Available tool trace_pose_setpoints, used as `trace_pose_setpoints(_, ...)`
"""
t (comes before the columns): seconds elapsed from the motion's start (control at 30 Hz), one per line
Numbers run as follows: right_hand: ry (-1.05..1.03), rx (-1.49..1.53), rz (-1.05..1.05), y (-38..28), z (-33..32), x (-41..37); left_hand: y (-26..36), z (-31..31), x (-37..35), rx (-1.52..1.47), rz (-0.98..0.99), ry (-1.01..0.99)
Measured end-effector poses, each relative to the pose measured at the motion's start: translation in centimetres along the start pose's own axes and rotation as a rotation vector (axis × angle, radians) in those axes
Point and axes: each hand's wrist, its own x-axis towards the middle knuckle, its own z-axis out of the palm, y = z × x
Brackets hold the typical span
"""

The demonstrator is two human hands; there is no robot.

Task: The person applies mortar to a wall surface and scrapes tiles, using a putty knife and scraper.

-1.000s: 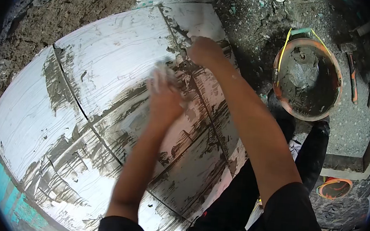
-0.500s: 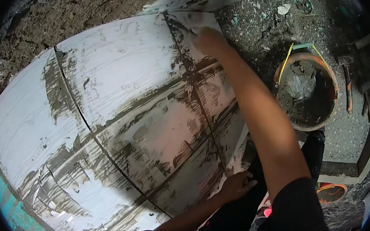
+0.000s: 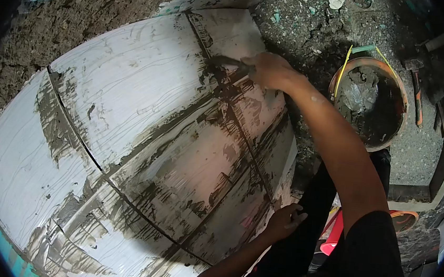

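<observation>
White tiles [image 3: 126,82] with dark joints and smeared grey mortar [image 3: 181,116] cover the wall in front of me. My right hand [image 3: 275,72] is closed round the handle of a dark trowel [image 3: 226,61]. The trowel's blade lies at the tiles near the upper joint crossing. Lower down, my left hand [image 3: 284,222] is near the lower right edge of the tiles, its fingers curled. What it holds, if anything, is too small to make out.
A bucket [image 3: 405,109] of mortar with a yellow and green handle stands at the right. Beside it lie a hammer [image 3: 418,100] and another tool [image 3: 443,125]. A red object [image 3: 334,235] and a smaller orange-rimmed container [image 3: 410,220] are at the lower right.
My right hand has moved down and slightly right with the trowel. My left hand has barely moved. The view has shifted a little, and more of the red object shows.
</observation>
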Motion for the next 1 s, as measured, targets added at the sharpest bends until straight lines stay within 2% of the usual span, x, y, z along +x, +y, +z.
trace_pose_setpoints(0.07,-0.019,0.039,0.016,-0.9,-2.4,1.7,0.4,-0.1,0.1,0.006,-0.005,0.000)
trace_pose_setpoints(0.13,0.128,0.036,0.079,0.0,-0.8,6.3,0.9,-0.5,0.1,0.010,-0.020,-0.007)
trace_pose_setpoints(0.2,0.039,-0.141,0.033,0.1,-1.0,8.9,1.2,-0.4,0.3,0.006,-0.027,0.001)
trace_pose_setpoints(0.3,-0.005,0.017,0.142,-0.1,0.1,7.6,1.1,-0.2,0.4,-0.003,0.012,0.049)
trace_pose_setpoints(0.33,0.030,-0.067,0.054,-0.2,0.0,5.4,0.5,0.0,0.5,-0.015,0.043,0.061)
trace_pose_setpoints(0.4,0.018,-0.061,0.069,-0.2,-0.3,-0.1,0.6,0.5,0.7,-0.037,0.062,0.035)
trace_pose_setpoints(0.43,-0.033,0.035,0.157,1.1,1.5,-1.3,1.0,0.5,0.9,-0.049,0.041,0.012)
trace_pose_setpoints(0.5,-0.111,-0.010,0.197,2.7,1.9,-3.6,1.3,0.4,0.6,-0.061,0.038,0.001)
trace_pose_setpoints(0.53,-0.015,0.302,0.163,2.7,2.5,-3.7,1.7,0.7,0.5,-0.058,0.063,0.009)
trace_pose_setpoints(0.57,0.066,0.612,0.105,2.7,3.1,-3.9,1.5,-0.6,0.5,-0.050,0.076,0.067)
trace_pose_setpoints(0.6,0.118,0.523,0.089,0.5,1.4,-4.1,1.2,-1.0,0.7,0.000,0.128,0.152)
trace_pose_setpoints(0.67,0.191,0.569,0.066,-2.0,2.2,-3.4,0.8,-1.5,1.0,0.107,0.243,0.282)
trace_pose_setpoints(0.77,0.242,0.652,0.000,-7.4,0.4,-2.9,2.9,-7.0,-0.4,0.324,0.280,0.367)
trace_pose_setpoints(0.83,0.280,0.804,-0.028,-9.8,0.8,-2.2,4.3,-10.9,-2.0,0.347,0.266,0.614)
trace_pose_setpoints(0.9,0.228,0.864,0.083,-12.1,0.2,-2.0,7.1,-15.6,-4.0,0.019,0.352,0.827)
trace_pose_setpoints(0.93,0.199,0.890,0.141,-12.8,-0.1,-2.0,7.6,-17.6,-4.8,0.029,0.348,0.917)
trace_pose_setpoints(1.0,0.408,0.647,-0.029,-13.7,0.3,-1.8,8.1,-19.3,-6.8,0.040,0.338,1.019)
